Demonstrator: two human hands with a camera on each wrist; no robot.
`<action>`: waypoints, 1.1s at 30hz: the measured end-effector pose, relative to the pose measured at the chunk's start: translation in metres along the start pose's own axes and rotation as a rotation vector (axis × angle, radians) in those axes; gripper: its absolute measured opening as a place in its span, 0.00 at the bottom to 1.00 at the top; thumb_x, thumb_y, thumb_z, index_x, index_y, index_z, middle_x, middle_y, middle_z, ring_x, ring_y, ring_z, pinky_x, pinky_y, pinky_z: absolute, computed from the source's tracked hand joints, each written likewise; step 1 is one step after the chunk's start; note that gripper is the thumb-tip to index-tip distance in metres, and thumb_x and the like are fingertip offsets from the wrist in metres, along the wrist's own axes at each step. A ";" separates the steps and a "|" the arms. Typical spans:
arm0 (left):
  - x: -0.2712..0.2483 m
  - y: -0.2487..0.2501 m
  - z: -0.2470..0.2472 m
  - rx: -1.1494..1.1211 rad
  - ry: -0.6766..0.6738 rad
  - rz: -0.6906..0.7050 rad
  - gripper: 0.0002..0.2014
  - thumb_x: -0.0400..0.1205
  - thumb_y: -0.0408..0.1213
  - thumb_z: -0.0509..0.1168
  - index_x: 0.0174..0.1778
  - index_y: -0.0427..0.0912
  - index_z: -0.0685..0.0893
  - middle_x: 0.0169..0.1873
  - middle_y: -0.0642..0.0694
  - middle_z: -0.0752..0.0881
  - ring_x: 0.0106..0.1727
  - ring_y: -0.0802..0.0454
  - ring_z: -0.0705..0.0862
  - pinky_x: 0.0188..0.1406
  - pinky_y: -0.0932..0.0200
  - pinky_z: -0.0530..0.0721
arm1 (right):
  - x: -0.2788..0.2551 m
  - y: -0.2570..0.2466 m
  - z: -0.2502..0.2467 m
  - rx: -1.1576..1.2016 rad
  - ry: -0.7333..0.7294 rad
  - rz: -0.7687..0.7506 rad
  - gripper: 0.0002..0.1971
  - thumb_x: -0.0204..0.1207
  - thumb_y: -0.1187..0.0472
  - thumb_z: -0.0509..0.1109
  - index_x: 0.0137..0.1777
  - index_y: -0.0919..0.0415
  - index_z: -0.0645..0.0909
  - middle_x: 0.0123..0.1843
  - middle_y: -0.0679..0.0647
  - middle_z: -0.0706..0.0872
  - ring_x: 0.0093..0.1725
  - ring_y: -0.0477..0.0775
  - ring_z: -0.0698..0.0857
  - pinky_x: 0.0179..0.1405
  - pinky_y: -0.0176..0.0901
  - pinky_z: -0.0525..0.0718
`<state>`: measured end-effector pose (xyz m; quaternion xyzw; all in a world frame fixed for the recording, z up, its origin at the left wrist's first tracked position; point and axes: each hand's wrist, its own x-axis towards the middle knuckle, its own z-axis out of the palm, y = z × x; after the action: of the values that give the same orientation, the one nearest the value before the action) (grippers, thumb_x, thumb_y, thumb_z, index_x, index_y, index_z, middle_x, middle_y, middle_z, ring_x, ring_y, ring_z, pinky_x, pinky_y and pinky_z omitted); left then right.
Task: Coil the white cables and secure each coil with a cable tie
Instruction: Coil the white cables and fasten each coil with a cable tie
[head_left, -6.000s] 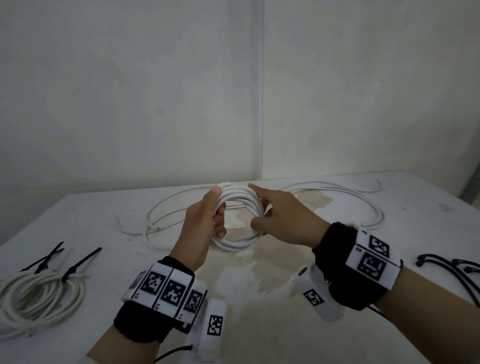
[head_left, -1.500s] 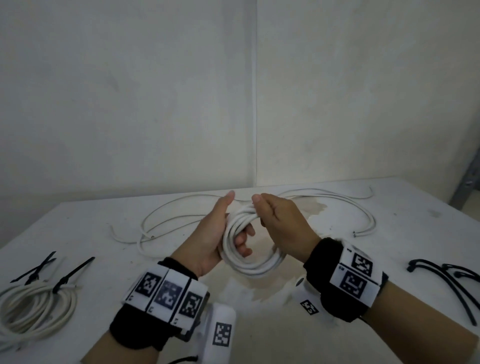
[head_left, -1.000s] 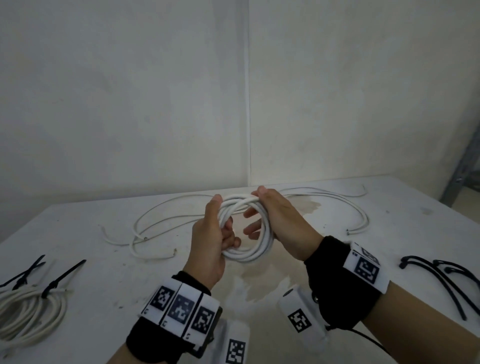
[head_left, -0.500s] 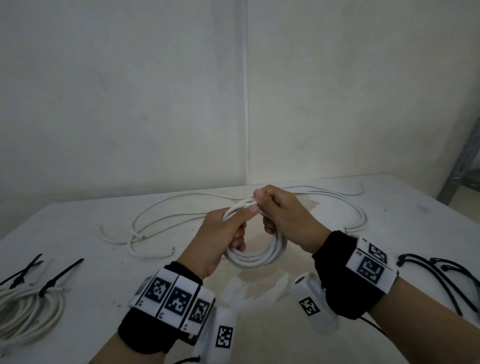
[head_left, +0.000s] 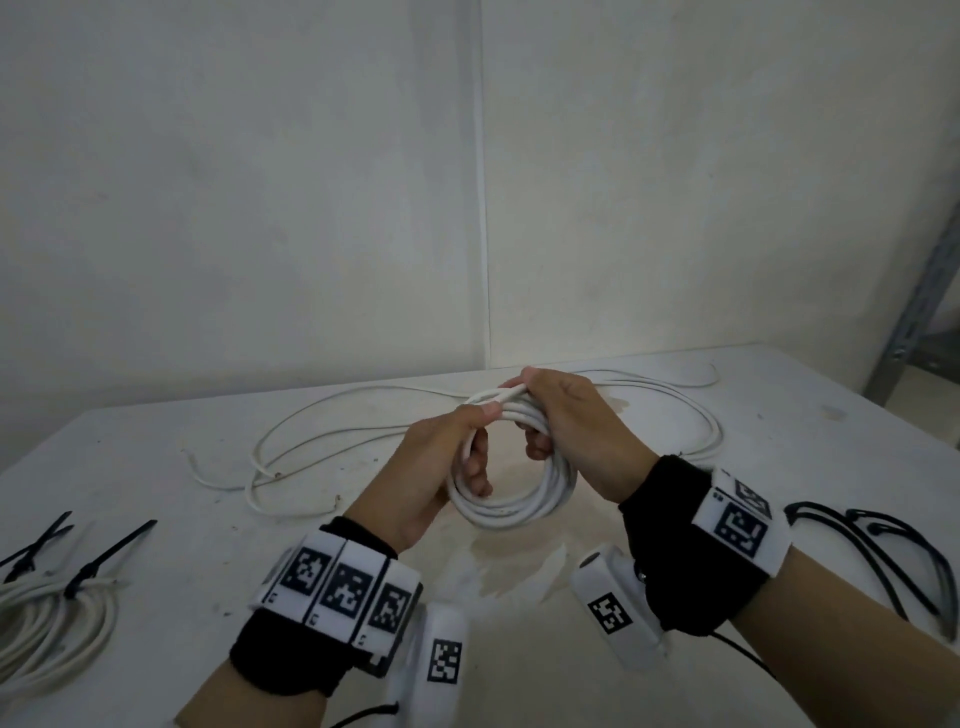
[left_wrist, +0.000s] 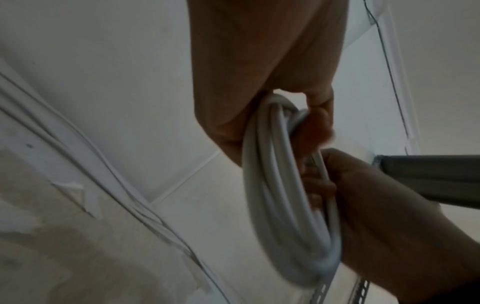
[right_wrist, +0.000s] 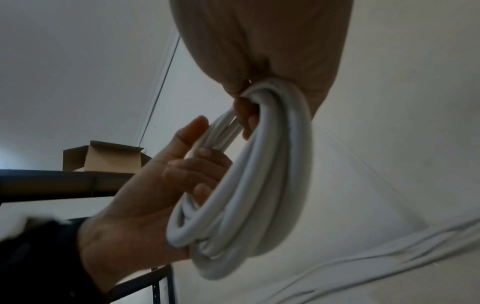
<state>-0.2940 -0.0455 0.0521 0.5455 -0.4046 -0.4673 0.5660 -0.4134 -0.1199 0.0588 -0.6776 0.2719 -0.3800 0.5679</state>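
Holding the white coil (head_left: 511, 499) upright above the middle of the table (head_left: 779, 415), the left hand (head_left: 431, 467) and right hand (head_left: 576, 431) both clamp curled fingers round its top. Winding looks finished; the tying step comes next. One hand must free itself for a black cable tie (head_left: 878, 551) by the right edge while the other keeps the loops bunched.

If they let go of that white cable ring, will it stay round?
Probably not. The coil has no tie on it, and both hands grip it. The cable looks springy, so its loops would likely loosen and spread.
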 end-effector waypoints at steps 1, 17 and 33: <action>0.001 0.002 -0.002 -0.014 -0.034 -0.030 0.18 0.80 0.39 0.61 0.23 0.39 0.76 0.14 0.48 0.73 0.16 0.53 0.72 0.26 0.59 0.79 | 0.000 0.001 0.000 -0.014 0.006 -0.011 0.16 0.85 0.61 0.52 0.42 0.66 0.78 0.25 0.57 0.66 0.20 0.46 0.64 0.20 0.36 0.66; 0.005 0.000 0.037 -0.057 0.161 0.022 0.19 0.79 0.42 0.66 0.24 0.41 0.70 0.10 0.54 0.64 0.12 0.58 0.61 0.16 0.64 0.64 | -0.016 -0.001 -0.028 0.004 0.024 -0.018 0.10 0.82 0.60 0.59 0.51 0.56 0.83 0.29 0.49 0.83 0.28 0.43 0.81 0.29 0.31 0.79; 0.016 -0.028 0.104 -0.095 0.047 -0.057 0.18 0.78 0.41 0.67 0.25 0.41 0.70 0.11 0.53 0.63 0.11 0.58 0.59 0.15 0.67 0.61 | -0.089 0.037 -0.174 -0.650 0.495 0.178 0.05 0.77 0.59 0.67 0.51 0.57 0.80 0.49 0.50 0.80 0.46 0.49 0.80 0.43 0.34 0.75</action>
<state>-0.3939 -0.0848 0.0312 0.5401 -0.3529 -0.4889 0.5871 -0.6048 -0.1543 0.0163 -0.6839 0.5632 -0.3752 0.2726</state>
